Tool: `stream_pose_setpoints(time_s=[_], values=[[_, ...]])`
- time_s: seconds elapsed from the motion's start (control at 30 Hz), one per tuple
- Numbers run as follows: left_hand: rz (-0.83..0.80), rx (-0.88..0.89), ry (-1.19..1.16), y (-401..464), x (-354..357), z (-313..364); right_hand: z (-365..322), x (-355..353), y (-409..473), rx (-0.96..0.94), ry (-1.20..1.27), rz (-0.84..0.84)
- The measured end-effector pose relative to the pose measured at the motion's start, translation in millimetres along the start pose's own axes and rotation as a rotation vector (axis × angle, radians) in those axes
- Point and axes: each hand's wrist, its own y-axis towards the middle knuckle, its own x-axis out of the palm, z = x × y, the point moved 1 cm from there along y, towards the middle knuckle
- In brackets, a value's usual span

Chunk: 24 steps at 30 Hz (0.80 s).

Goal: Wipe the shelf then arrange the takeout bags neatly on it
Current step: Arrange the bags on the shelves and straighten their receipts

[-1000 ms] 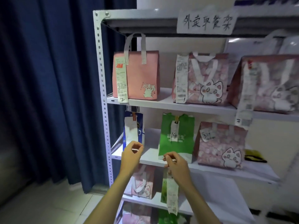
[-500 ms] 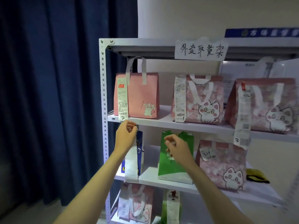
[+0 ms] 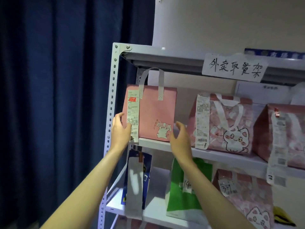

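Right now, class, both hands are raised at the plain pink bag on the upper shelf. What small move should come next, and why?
Probably close both hands on the plain pink bag's sides. The left hand is open at its left edge by the long receipt, and the right hand is open near its lower right corner. Neither seems to grip it yet, so a two-handed hold would likely let the person lift or straighten it.

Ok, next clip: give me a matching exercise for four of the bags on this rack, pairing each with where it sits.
Things:
1. plain pink bag
2. green bag
3. blue bag
4. cat-face bag with receipt marked 1

Places:
A. lower shelf, far left
B. upper shelf, middle
C. upper shelf, far left, between the left hand and right hand
D. lower shelf, behind the right forearm

Pairs: 1-C, 2-D, 3-A, 4-B
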Motion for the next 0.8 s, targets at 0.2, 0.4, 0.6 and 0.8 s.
stream_pose_setpoints(time_s=[0.2, 0.4, 0.6, 0.8], values=[[-0.102, -0.093, -0.046, 24.7, 7.6, -30.2, 18.9, 29.6, 24.8, 0.089, 0.120, 0.013], [0.049, -0.162, -0.118, 41.2, 19.1, -44.9, 31.3, 25.4, 34.7, 0.048, 0.020, 0.085], [0.102, -0.138, -0.105, 52.2, 12.1, -55.6, 33.8, 16.7, 35.7, 0.045, -0.140, 0.047], [0.011, -0.199, -0.189, 44.1, -2.2, -42.8, 25.8, 14.2, 27.7, 0.084, -0.124, 0.032]])
